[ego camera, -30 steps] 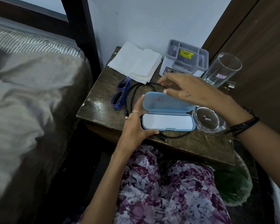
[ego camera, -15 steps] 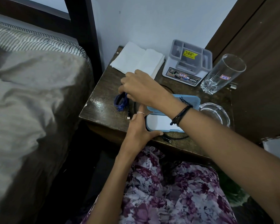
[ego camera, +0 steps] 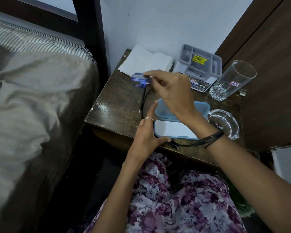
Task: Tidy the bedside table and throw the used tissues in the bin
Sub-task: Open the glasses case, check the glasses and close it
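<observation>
- Between my two hands sits the open blue glasses case [ego camera: 178, 121], lid up, white lining showing, on the dark wooden bedside table [ego camera: 118, 105].
- My left hand [ego camera: 147, 132] holds the case's left end, thumb along the near edge and index finger up against the lid.
- My right hand [ego camera: 171, 93] is raised above the case, reaching across to the left; its fingertips pinch a pair of blue glasses [ego camera: 139, 79], blurred, lifted off the table.
- Under the glasses and running around the case lies a black cable [ego camera: 144, 101], its plug just past my left thumb.
- Beyond my right hand, at the table's far edge, lies a stack of folded white tissues [ego camera: 144, 62].
- Right of that hand stand a grey compartmented organiser [ego camera: 198, 64] and a tall drinking glass [ego camera: 233, 79].
- Beside my right wrist sits a clear glass ashtray [ego camera: 223, 122].
- Left of both hands is the bed [ego camera: 32, 98].
</observation>
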Motion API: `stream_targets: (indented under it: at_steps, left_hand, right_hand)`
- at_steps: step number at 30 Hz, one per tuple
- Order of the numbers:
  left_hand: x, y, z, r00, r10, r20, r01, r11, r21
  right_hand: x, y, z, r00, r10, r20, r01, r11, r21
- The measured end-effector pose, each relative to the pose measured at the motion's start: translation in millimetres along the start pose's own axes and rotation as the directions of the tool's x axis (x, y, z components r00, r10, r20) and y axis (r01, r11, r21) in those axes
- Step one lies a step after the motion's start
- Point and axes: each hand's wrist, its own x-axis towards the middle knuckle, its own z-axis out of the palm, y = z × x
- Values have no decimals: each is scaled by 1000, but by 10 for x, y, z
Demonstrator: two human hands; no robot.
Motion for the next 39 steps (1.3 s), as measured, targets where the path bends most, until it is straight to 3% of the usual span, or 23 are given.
stream_targets:
  at_steps: [3,6,9,14,21,27,31,39]
  left_hand:
    - [4,-13,0,1000,3,-10,-2,1000,7]
    - [12,-9,-8,1000,11,-14,-11,1000,29]
    - [3,9,-11,1000,18,-9,-17,1000,25]
    - [6,3,-9,1000,23,-6,-23,1000,14]
    - [-2,18,-9,1000,27,-11,-27,999,23]
    - [1,22,-23,999,31,-8,-31,999,17]
    - [-5,24,-16,999,38,-1,-38,999,19]
    - [-8,35,-24,999,50,-6,-51,998,-34]
  right_hand:
    - [-38,26,-197,980,169,-109,-137,958,253]
    - [-117,92,-401,949,310,-64,-256,871,419]
    - [-263,164,-631,930,367,29,-329,791,516]
    - [-546,307,-917,899,432,72,-386,702,599]
    - [-718,481,-1067,872,397,287,-489,729,478]
    - [-716,548,-1088,813,315,489,-454,869,195]
    - [-752,573,-989,816,310,488,-407,908,104]
    - [-946,676,-783,814,344,469,-435,895,99]
